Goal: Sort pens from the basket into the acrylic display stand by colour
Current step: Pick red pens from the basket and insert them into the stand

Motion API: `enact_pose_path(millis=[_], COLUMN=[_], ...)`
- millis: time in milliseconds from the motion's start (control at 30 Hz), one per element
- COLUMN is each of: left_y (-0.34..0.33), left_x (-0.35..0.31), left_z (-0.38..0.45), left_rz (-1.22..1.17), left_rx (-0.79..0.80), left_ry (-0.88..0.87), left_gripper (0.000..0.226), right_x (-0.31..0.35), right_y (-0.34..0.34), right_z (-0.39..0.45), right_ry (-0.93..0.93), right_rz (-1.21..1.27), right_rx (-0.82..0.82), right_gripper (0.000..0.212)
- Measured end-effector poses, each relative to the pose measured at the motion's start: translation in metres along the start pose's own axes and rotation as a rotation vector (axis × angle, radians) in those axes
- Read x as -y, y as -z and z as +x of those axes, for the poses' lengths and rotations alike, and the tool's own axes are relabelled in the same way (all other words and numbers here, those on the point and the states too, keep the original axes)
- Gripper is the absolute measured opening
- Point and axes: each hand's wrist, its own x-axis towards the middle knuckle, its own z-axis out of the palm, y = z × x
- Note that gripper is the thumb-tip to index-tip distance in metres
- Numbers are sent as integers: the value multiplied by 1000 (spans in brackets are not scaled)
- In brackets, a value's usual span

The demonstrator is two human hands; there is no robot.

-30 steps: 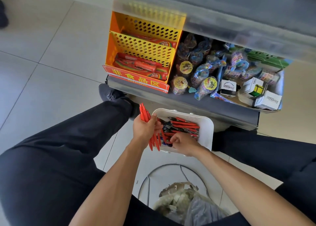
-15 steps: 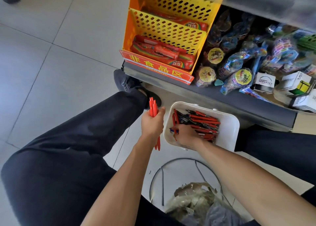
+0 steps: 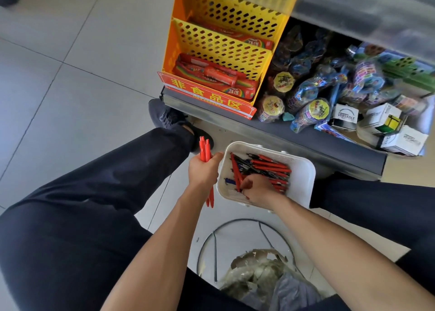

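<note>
Pens (image 3: 263,167), red w/ some dark ones, lie in white basket (image 3: 303,176) on floor by low shelf (image 3: 294,136). R hand (image 3: 257,189) inside basket, fingers curled pinching a red pen; L hand (image 3: 203,170) just beside basket, fist gripping red pen bunch (image 3: 205,149) upright.

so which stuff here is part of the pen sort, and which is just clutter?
Job:
white basket of pens
red pens held in left hand
right hand picking in basket

Clutter:
yellow rack
toy bags
cube boxes
bin
</note>
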Motion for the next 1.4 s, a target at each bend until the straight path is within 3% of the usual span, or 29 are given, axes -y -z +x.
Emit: enact_pose_path(millis=[167, 267, 433, 667, 900, 1000, 1100, 1200, 1300, 1400], left_y=[-7, -14, -30, -48, -53, -48, -41, -35, -30, -25], left_x=[-4, -6, -11, -18, -21, -17, -13, -10, -4, -3], left_z=[-5, -8, -19, -34, -33, -27, -22, -17, -11, -9], left_rz=[6, 29, 76, 138, 255, 245, 222, 202, 231, 219], left_rx=[7, -2, 19, 79, 56, 67, 82, 91, 80, 86], left_ry=[-24, -53, -58, -114, -203, -176, -128, -106, -99, -75], left_gripper=[36, 42, 37, 42, 15, 11, 4, 11, 15, 19], right_x=[-16, -17, -5, 15, 7, 1, -17, -29, -27, -18], right_y=[8, 8, 18, 28, 26, 25, 22, 19, 13, 2], right_z=[-20, -32, -56, -82, -80, -68, -42, -23, -10, 4], right_ry=[-55, -62, 86, 229, 191, 112, -23, -22, 21, 52], right_rz=[152, 363, 733, 820, 935, 897, 547, 207, 110, 41], right_rx=[-112, -166, -114, 40, -16, -11, -178, -220, -187, -178], right_gripper=[27, 31, 28, 26, 36, 16, 8, 8, 25, 27])
